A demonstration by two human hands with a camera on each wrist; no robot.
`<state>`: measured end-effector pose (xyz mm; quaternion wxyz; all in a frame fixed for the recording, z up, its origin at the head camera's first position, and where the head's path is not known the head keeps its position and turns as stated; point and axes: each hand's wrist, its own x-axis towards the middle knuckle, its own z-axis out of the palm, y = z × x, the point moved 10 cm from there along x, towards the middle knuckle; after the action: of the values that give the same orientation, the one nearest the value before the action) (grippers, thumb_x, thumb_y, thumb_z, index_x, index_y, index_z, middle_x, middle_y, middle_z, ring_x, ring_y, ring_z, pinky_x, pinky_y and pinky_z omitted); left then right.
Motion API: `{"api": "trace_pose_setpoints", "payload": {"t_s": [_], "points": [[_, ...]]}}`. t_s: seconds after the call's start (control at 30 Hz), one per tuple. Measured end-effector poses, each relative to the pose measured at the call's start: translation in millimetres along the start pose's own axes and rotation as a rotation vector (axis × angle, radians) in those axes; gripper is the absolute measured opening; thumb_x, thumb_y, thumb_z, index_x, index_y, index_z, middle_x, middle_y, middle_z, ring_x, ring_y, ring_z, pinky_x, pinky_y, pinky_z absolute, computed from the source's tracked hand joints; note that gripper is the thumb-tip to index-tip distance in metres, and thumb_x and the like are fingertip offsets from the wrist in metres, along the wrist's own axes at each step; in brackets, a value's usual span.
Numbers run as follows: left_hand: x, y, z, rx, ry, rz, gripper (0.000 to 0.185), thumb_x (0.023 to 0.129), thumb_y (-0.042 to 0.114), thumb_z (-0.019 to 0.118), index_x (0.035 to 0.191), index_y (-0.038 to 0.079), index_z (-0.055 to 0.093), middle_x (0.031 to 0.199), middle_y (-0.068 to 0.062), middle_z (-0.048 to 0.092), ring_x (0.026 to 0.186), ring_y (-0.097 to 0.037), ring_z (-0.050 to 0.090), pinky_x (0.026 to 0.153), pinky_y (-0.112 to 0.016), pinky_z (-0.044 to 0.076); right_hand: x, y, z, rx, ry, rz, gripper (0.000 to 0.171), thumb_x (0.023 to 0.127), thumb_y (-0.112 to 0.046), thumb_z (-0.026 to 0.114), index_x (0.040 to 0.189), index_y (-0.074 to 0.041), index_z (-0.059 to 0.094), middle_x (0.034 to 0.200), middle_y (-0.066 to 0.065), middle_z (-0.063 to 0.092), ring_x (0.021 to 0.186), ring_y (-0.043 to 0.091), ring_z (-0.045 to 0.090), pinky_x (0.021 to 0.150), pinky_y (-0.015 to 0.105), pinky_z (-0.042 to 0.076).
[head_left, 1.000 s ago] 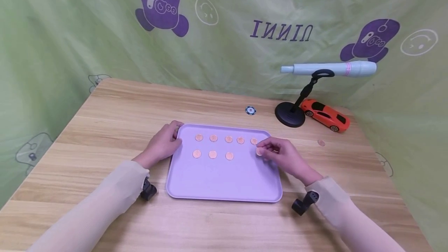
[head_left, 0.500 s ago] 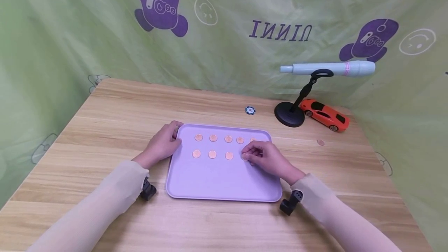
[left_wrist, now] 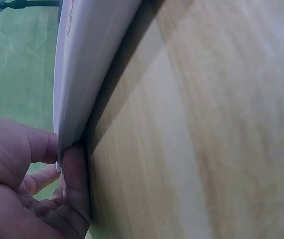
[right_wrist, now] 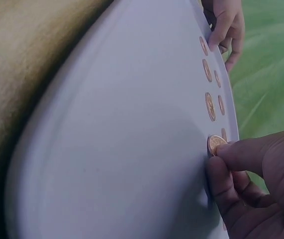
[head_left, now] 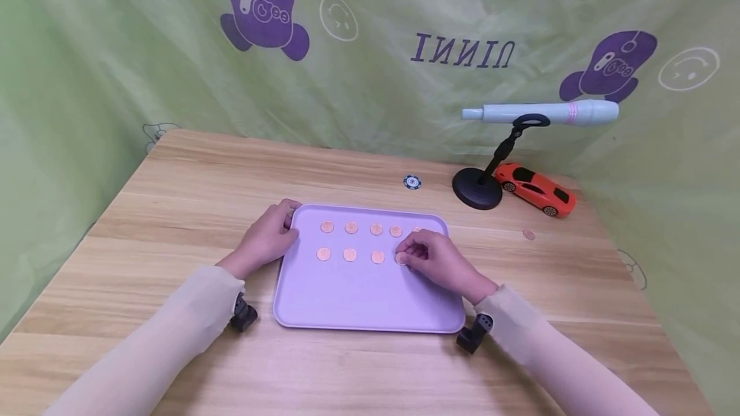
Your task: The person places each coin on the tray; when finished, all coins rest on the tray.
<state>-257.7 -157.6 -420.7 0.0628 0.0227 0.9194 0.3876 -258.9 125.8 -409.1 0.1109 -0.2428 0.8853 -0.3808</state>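
Green printed backdrop, wood-grain table (head_left: 173,210) | left hand (head_left: 264,239) grips smooth lilac tray (head_left: 358,300) rim | right hand (head_left: 436,260) pinches round copper coin (head_left: 401,259), apparently touching tray

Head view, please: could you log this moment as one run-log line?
right hand: pinches coin, second row | left hand: grips tray corner | spare coin: on table

Fifth far-row coin (head_left: 417,230) on tray (head_left: 358,300) mostly hidden behind right hand (head_left: 436,260); coin faces too small to read
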Motion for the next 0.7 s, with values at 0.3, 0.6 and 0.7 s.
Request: {"api": "trace_pose_setpoints", "payload": {"t_s": [0.3, 0.6, 0.7], "points": [[-0.5, -1.3, 0.4, -0.001, 0.005, -0.002, 0.051, 0.096, 0.005, 0.056, 0.146, -0.004, 0.048, 0.110, -0.023, 0.060, 0.095, -0.030, 0.061, 0.085, -0.043, 0.053, -0.4, -2.6, 0.2, -0.046, -0.004, -0.018, 0.006, 0.092, -0.003, 0.076, 0.098, -0.004, 0.075, 0.089, 0.006, 0.073, 0.082, 0.010, 0.062, 0.074, 0.020, 0.053], [-0.8, -1.8, 0.6, -0.011, -0.002, -0.018, 0.052, 0.097, 0.006, 0.056, 0.148, -0.003, 0.047, 0.113, -0.023, 0.059, 0.095, -0.030, 0.062, 0.082, -0.040, 0.054, -1.7, 2.0, -2.5, -0.009, 0.006, -0.012, 0.007, 0.093, -0.002, 0.074, 0.100, -0.004, 0.074, 0.092, 0.008, 0.074, 0.083, 0.011, 0.064, 0.076, 0.020, 0.055], [-0.9, -0.6, 0.5, -0.016, -0.003, -0.016, 0.052, 0.097, 0.006, 0.057, 0.148, -0.003, 0.047, 0.111, -0.023, 0.059, 0.094, -0.030, 0.062, 0.081, -0.039, 0.054, -4.7, 8.7, -7.9, 0.025, 0.012, 0.020, 0.008, 0.095, -0.003, 0.073, 0.102, -0.003, 0.074, 0.095, 0.010, 0.075, 0.085, 0.011, 0.065, 0.076, 0.020, 0.055]]}}
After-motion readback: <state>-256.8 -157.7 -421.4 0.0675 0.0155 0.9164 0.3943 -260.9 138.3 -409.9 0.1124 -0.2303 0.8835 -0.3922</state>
